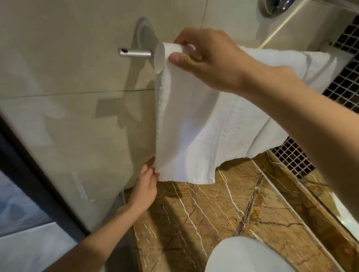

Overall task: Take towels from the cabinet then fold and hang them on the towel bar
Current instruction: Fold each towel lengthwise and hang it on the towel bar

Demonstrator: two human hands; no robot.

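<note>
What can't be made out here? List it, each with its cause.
Head view only:
- Towel bar: most of its length is covered by the towel.
- Right hand: its grip on the top edge is partly hidden by its own fingers.
- Basin: cut off by the bottom edge.
- Cabinet: not in view.

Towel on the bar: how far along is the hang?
Done: the white towel is already draped over the towel bar, hanging above the marble counter. In hand: the right hand pinches its top edge at the bar, and the left hand grips the bottom corner, apparently straightening it. Left: evening the hem and letting go. Any further towels are out of view.
</note>
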